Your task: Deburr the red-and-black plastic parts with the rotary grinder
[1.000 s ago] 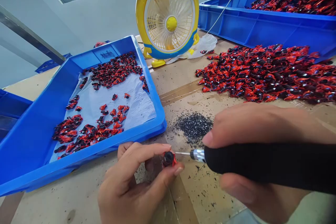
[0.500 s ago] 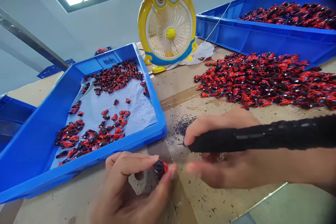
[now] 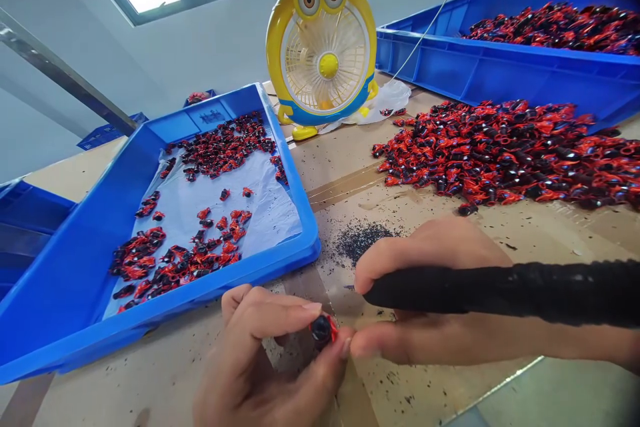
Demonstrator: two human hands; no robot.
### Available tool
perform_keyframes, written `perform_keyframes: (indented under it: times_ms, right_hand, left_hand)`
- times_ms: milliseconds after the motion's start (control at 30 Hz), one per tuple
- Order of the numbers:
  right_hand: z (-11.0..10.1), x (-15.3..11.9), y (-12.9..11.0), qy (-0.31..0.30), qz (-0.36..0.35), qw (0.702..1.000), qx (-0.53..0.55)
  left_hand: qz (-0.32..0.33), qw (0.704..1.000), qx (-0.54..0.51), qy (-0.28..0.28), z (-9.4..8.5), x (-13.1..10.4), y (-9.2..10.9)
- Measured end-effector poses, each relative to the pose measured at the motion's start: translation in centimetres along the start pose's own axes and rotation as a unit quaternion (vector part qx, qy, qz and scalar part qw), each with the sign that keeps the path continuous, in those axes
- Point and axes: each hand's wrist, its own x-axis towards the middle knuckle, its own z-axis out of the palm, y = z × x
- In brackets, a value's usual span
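Note:
My left hand (image 3: 273, 353) pinches a small black-and-red part (image 3: 321, 328) between thumb and index finger. The part's round black end faces up toward me, with red showing along its right side. My right hand (image 3: 445, 280) is wrapped round a thick black pen-like tool (image 3: 490, 290). A thin tip pokes out at the tool's left end, above and to the right of the part and apart from it. The right thumb reaches the left thumb's tip, and they seem to touch. Black shavings (image 3: 364, 239) lie just beyond the right hand.
On the left a blue tray (image 3: 260, 263), lined with white sheet, holds many similar parts. A heap of red-and-black parts (image 3: 500, 153) covers the table at right. Behind it stands another filled blue bin (image 3: 500, 70). A yellow cartoon fan (image 3: 329, 67) stands at the back.
My left hand has shifted right with the part, closer to the right hand. The black tool has tilted and sits slightly lower, and the right thumb has come up to the left thumb.

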Motion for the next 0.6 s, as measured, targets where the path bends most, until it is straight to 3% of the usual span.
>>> perform_keyframes:
  times_ms: [200,400,500,600]
  right_hand:
    - [-0.2,0.3,0.1,0.026,-0.012,0.999,-0.014]
    - [0.0,-0.3,-0.2,0.041,0.001,0.999,-0.036]
    - [-0.8,-0.4,-0.4,0.079,-0.024,0.996,-0.035]
    - [-2.5,-0.3,-0.6,0.041,-0.057,0.997,-0.039]
  left_hand:
    - [0.033,0.997,-0.051,-0.038,-0.9,0.1,-0.5]
    - [-0.011,0.998,-0.033,-0.049,-1.2,0.3,-0.9]
    - [-0.018,0.998,0.014,-0.064,-1.0,0.5,-0.9]
    - [0.007,0.996,0.031,-0.078,-1.0,0.5,-1.0]
